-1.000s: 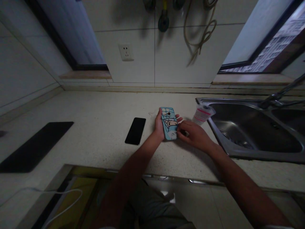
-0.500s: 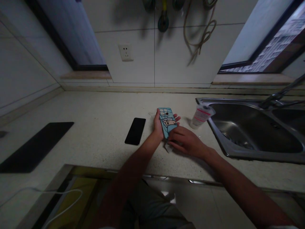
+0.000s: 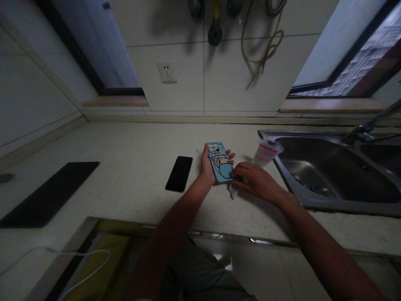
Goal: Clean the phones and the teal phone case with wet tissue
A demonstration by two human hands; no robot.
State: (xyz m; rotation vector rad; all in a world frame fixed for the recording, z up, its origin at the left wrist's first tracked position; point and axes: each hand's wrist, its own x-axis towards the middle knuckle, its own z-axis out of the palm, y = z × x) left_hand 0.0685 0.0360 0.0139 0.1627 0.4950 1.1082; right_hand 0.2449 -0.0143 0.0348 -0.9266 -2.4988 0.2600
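Observation:
A light-blue phone case [image 3: 221, 164] with a cartoon animal print lies across my left hand [image 3: 206, 165]. The thumb runs along its left edge, and the other fingertips show past its right edge. Over the case's lower right corner, my right hand [image 3: 249, 177] has its fingers bent together. A small whitish piece with a dark edge [image 3: 232, 191] sticks out under those fingers; its kind is unclear. To the left, a black smartphone [image 3: 178, 173] rests flat on the counter. Just beyond my right hand stands a clear plastic cup [image 3: 266, 152] with pink markings.
The pale countertop [image 3: 131, 167] runs along a tiled wall. At the right is a steel sink [image 3: 328, 167] with a faucet [image 3: 360, 129]. A black flat panel [image 3: 53, 192] lies at the left. Below it a white cable [image 3: 94, 251] hangs by a yellow drawer [image 3: 103, 246].
My right hand has shifted right across the case's lower end, carrying the whitish piece along. More of the print's lower part shows now. My left hand keeps its hold.

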